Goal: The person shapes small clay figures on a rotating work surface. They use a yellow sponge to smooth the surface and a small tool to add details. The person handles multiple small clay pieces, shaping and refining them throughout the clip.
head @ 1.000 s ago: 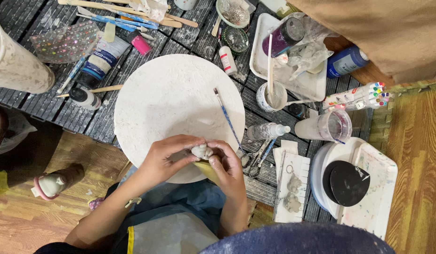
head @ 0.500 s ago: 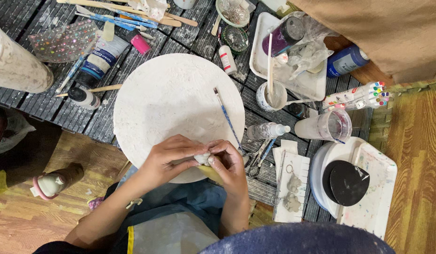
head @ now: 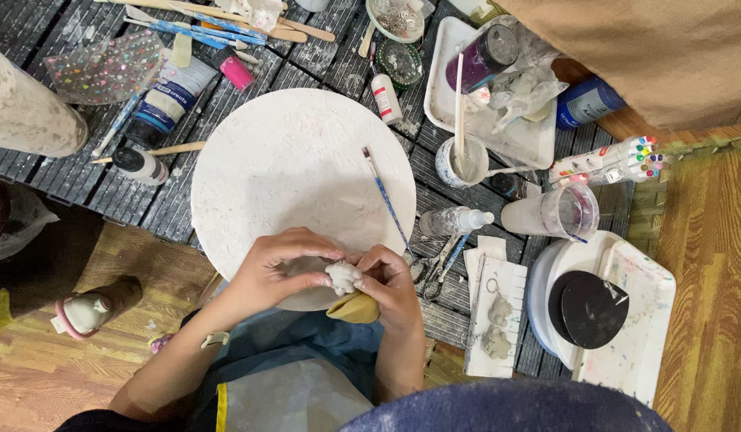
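A small white clay piece (head: pixel 342 277) is pinched between my left hand (head: pixel 278 268) and my right hand (head: pixel 390 286), over the near edge of a round white board (head: pixel 294 168). My right hand also holds a yellow sponge-like wad (head: pixel 354 308) under the clay. A blue-handled paintbrush (head: pixel 386 200) lies on the board's right side, just beyond my fingers. Both hands are curled around the clay, so most of its shape is hidden.
Paint tubes (head: pixel 170 100), brushes (head: pixel 206 28) and a pink bottle lie at the back left. A white tray (head: pixel 514 132), a cup with a stick (head: pixel 460 160), a spray bottle (head: pixel 454 220), markers (head: pixel 606 160), a plastic cup (head: pixel 558 212) and a black disc (head: pixel 592 308) crowd the right.
My hands have stayed at the board's near edge; the fingers have shifted slightly around the clay piece, turning it a little.
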The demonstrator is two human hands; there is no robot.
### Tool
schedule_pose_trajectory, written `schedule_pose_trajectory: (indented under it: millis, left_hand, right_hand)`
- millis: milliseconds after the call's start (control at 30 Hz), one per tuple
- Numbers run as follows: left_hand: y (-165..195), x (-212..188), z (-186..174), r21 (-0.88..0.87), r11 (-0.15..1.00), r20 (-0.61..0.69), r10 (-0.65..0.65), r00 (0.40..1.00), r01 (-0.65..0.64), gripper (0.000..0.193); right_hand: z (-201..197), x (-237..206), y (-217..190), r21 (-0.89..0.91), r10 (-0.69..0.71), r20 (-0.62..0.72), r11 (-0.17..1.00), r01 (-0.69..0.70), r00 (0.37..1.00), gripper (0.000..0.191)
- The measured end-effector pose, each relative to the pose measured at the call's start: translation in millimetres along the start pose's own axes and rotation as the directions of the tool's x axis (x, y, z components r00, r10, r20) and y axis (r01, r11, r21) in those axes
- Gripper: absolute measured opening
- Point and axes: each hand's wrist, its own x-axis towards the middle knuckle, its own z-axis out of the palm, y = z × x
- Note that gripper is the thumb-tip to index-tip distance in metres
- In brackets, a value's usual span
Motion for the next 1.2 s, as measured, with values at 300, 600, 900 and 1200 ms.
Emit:
schedule_pose_trajectory:
  millis: [300, 600, 900, 1200]
  left_hand:
    - [5.0, 0.1, 11.2, 0.314, 0.949, -0.087, 0.048, 0.995, -0.018, 0.05]
    - [17.9, 5.3, 12.0, 0.348, 0.931, -0.047, 0.13, 0.99, -0.106, 0.068]
    - [20.5, 5.1, 9.4, 0.303, 0.951, -0.081, 0.083, 0.993, -0.055, 0.064]
    - [19.5, 6.5, 7.6, 0.3, 0.952, -0.07, 0.086, 0.994, -0.061, 0.062]
  right_hand:
    - [16.6, 7.7, 0.6, 0.147, 0.021, -0.13, 0.989, -0.002, 0.991, 0.028]
    - [19.0, 6.5, 2.9, 0.189, 0.079, -0.145, 0.981, -0.051, 0.986, 0.028]
    - [25.0, 7.1, 4.8, 0.093, -0.009, -0.158, 0.995, 0.024, 0.987, 0.027]
    - [41.5, 7.9, -2.9, -0.087, -0.09, -0.177, 0.993, 0.075, 0.98, 0.033]
